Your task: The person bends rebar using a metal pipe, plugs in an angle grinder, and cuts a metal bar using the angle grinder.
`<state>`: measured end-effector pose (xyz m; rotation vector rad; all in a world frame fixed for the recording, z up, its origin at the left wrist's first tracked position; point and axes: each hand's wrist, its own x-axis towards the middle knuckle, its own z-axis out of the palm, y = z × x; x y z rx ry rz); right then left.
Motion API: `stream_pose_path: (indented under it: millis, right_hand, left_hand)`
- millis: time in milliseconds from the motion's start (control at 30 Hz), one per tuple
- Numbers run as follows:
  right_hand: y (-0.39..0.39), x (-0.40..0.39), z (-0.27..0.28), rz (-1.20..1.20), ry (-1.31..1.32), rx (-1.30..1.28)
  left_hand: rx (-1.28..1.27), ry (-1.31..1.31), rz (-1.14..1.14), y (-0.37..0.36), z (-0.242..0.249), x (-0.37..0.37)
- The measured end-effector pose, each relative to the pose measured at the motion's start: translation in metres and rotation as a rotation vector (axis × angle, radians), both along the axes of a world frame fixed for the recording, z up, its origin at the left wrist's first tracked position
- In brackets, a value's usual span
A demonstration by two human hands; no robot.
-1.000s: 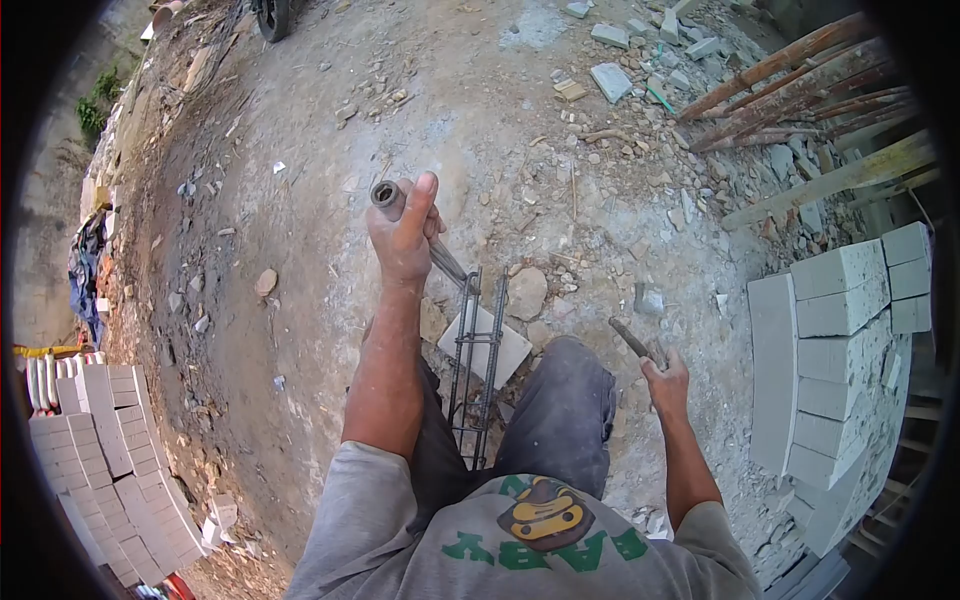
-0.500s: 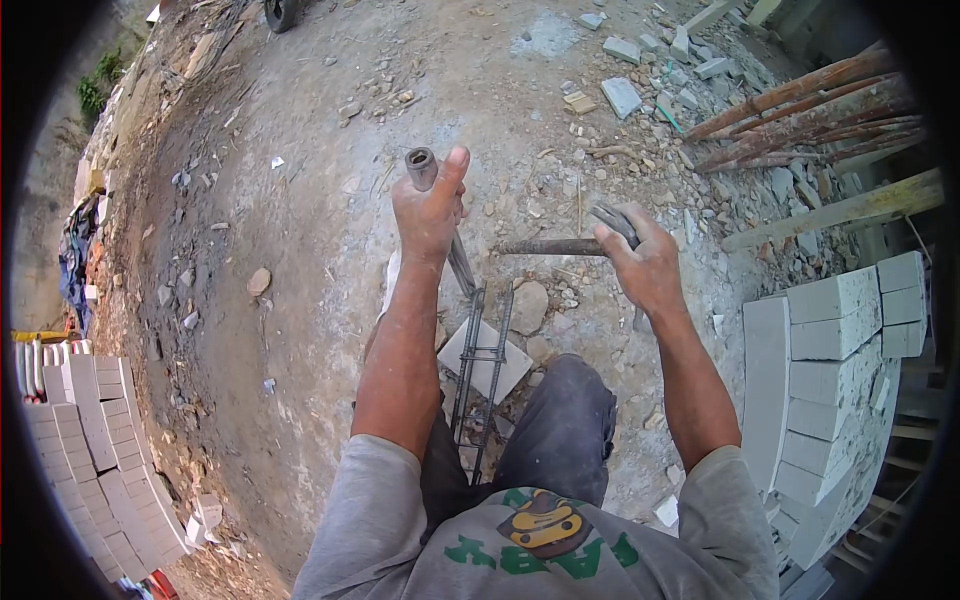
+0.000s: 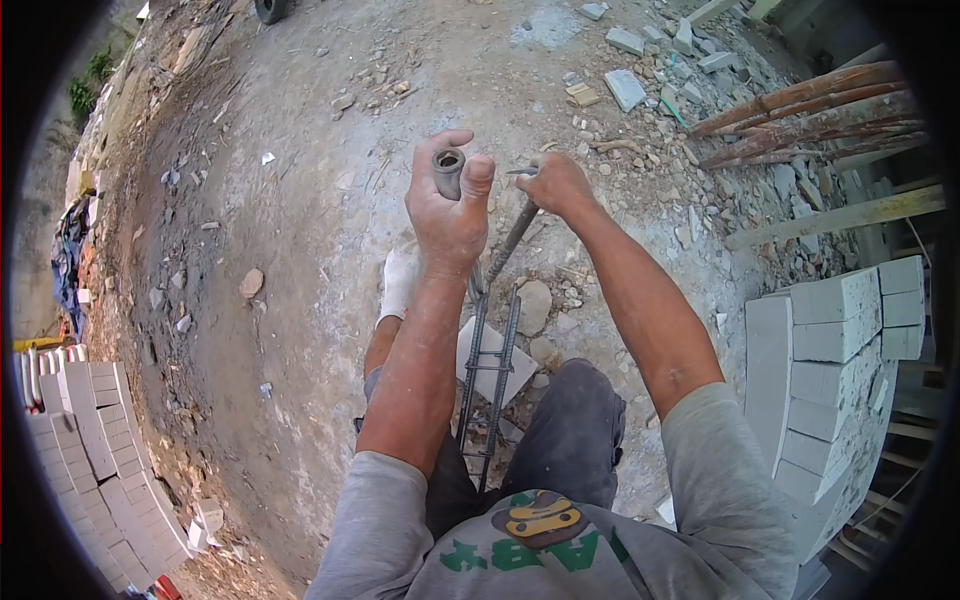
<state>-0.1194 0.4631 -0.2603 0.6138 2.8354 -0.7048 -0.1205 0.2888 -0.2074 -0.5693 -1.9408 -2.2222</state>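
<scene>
My left hand (image 3: 445, 215) is wrapped around a hollow metal pipe (image 3: 448, 160), whose round open end points up out of the fist. Closed around the top of a dark metal bar is my right hand (image 3: 562, 184). This bar (image 3: 514, 238) slants down and left toward the rebar frame, and a short pointed metal piece (image 3: 522, 171) sticks out beside the fingers. Between my legs runs a ladder-like rebar frame (image 3: 497, 353) with thin cross ties, passing over a pale square slab (image 3: 520, 368). Where pipe and bar meet the frame is partly hidden.
Another person's white-gloved hand (image 3: 400, 283) is just beyond my left forearm. Grey blocks are stacked at right (image 3: 835, 350) and left (image 3: 100, 470). Rusty poles (image 3: 800, 115) and rubble (image 3: 626, 90) lie at the upper right. Stones litter the dirt ground (image 3: 300, 200).
My right hand has moved left and up, swinging the bar from level to a steep slant. My left hand has shifted slightly right, with the pipe's end turned more toward me.
</scene>
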Motion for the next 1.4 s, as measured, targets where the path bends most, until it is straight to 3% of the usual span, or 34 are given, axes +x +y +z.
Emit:
stream_pose_path:
  millis: [300,567,667,767,900,1167,1400]
  right_hand:
    - [0.009,-0.03,-0.002,0.028,-0.19,-0.047]
    - [0.009,-0.037,-0.026,-0.003,-0.215,-0.121]
    - [0.007,-0.046,-0.014,0.021,-0.363,-0.134]
    - [0.001,-0.058,-0.019,0.071,-0.333,0.073]
    - [-0.018,-0.063,-0.019,0.035,-0.265,0.131]
    - [-0.037,-0.07,-0.034,0.093,-0.151,0.125]
    - [-0.033,-0.063,-0.04,-0.012,-0.204,0.083]
  left_hand:
    - [0.034,0.111,-0.046,-0.001,0.012,-0.005]
    - [0.145,-0.079,-0.093,0.001,0.033,-0.005]
    - [0.136,-0.162,-0.117,-0.001,0.042,-0.004]
    - [0.136,-0.215,-0.132,0.002,0.047,-0.005]
    - [0.136,-0.233,-0.179,0.006,0.045,-0.004]
    - [0.025,-0.181,0.037,0.01,0.039,-0.013]
    - [-0.048,-0.061,0.112,0.026,0.032,-0.009]
